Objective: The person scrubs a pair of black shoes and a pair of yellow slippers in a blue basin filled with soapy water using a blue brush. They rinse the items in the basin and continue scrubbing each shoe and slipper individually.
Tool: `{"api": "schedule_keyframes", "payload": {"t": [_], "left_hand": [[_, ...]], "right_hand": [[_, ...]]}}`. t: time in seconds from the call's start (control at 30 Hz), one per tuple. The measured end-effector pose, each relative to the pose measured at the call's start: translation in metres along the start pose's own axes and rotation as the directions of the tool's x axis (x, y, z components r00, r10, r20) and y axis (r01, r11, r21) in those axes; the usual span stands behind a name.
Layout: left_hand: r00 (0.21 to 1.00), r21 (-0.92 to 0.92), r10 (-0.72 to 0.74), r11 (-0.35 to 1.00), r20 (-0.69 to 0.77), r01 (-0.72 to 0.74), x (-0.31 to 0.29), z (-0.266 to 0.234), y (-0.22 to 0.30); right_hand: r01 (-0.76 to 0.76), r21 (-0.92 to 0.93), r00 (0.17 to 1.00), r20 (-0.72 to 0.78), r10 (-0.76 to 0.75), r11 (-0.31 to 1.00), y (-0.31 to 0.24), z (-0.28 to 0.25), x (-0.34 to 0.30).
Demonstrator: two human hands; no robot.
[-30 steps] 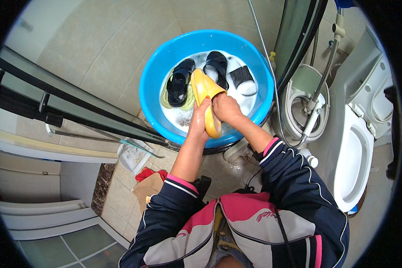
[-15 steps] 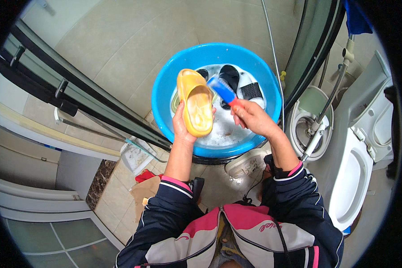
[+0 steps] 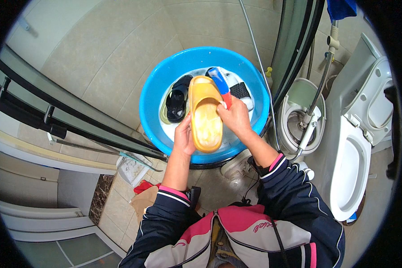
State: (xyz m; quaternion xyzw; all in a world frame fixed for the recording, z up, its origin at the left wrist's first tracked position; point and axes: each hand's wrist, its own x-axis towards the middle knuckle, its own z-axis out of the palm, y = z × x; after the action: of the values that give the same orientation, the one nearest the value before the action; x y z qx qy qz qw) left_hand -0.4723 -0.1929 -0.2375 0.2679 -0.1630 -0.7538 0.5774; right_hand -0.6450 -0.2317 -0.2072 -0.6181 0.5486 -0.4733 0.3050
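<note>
A yellow slide slipper point(image 3: 207, 127), with white suds on its footbed, is held over the basin by my left hand point(image 3: 183, 136), whose fingers wrap its left side and underside. My right hand point(image 3: 236, 117) grips the red handle of a blue-headed scrub brush point(image 3: 219, 81), which tilts up beside the slipper's strap. Below is a round blue basin point(image 3: 152, 114) of foamy water. In it lie a black slipper point(image 3: 178, 100) at the left and another dark slipper with a textured strap point(image 3: 240, 92) at the right, partly hidden by the brush.
A shoe point(image 3: 236, 167) stands on the floor just before the basin. To the right are a grey-green bucket point(image 3: 304, 107) and a white toilet point(image 3: 350, 178) with its lid up. A dustpan point(image 3: 131, 169) lies left, by the sliding door's black rail point(image 3: 107, 138). A metal hose point(image 3: 254, 49) hangs behind.
The slipper has come nearer to me and slightly right. My right hand has moved in against it, and the brush now points more upright. The view has shifted, showing more of the black slipper.
</note>
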Motion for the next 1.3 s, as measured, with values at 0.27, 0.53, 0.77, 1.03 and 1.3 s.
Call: {"api": "schedule_keyframes", "payload": {"t": [0.27, 0.53, 0.77, 1.03, 1.3], "left_hand": [[0.809, 0.698, 0.583, 0.611, -0.077, -0.374, 0.007, -0.001, -0.003], [0.824, 0.638, 0.498, 0.734, -0.271, -0.233, -0.001, 0.015, -0.011], [0.965, 0.196, 0.189, 0.969, -0.181, -0.152, -0.005, 0.009, 0.014], [0.955, 0.254, 0.296, 0.922, 0.02, -0.291, -0.009, 0.01, 0.027], [0.849, 0.766, 0.519, 0.503, 0.102, -0.4, -0.006, 0.012, 0.016]], "right_hand": [[0.027, -0.369, 0.999, -0.028, -0.04, 0.929, 0.019, 0.006, 0.005], [0.261, -0.389, 0.959, 0.002, -0.282, 0.883, 0.018, 0.016, -0.005], [0.364, -0.047, 0.929, 0.086, -0.359, 0.93, 0.023, 0.003, 0.001], [0.324, 0.002, 0.868, 0.398, -0.298, 0.946, 0.029, 0.0, 0.004], [0.19, -0.005, 0.838, 0.521, -0.16, 0.982, 0.013, -0.017, 0.012]]}}
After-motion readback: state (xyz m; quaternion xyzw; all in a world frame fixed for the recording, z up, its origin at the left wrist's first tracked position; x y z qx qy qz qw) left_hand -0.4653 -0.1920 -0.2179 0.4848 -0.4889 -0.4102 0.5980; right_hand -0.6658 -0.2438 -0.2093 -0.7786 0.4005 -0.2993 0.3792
